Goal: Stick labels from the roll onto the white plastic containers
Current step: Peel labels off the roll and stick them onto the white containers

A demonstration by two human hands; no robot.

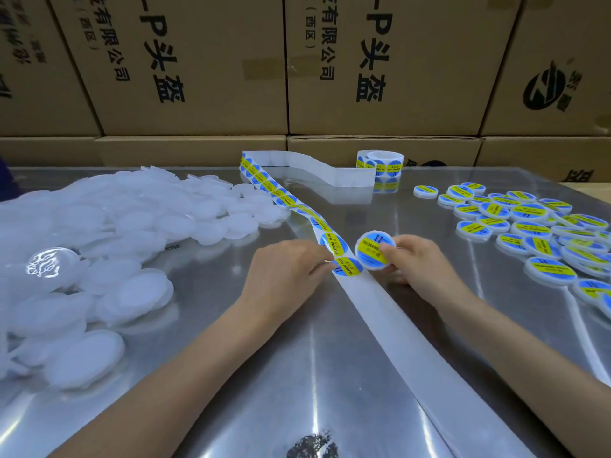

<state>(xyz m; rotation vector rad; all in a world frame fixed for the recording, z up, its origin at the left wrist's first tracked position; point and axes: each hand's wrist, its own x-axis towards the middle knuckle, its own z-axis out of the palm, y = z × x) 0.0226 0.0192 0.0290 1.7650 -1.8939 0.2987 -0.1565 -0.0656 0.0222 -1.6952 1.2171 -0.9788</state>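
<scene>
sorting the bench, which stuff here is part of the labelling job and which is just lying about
Job: label strip, label roll, unlabelled containers, labelled containers, container in right hand, left hand.
Lying about: cardboard boxes.

Your desk (314, 375) has a shiny metallic top that throws back glare streaks and, at its near edge, a dark leafy reflection (312, 446). Behind the desk's far edge you face a wall of stacked brown cardboard boxes (198, 67), printed with large black Chinese characters. On a box to the right of that stack sits a round black logo (544, 89). Strips of clear packing tape (264, 66) cross the seam between two boxes.
</scene>
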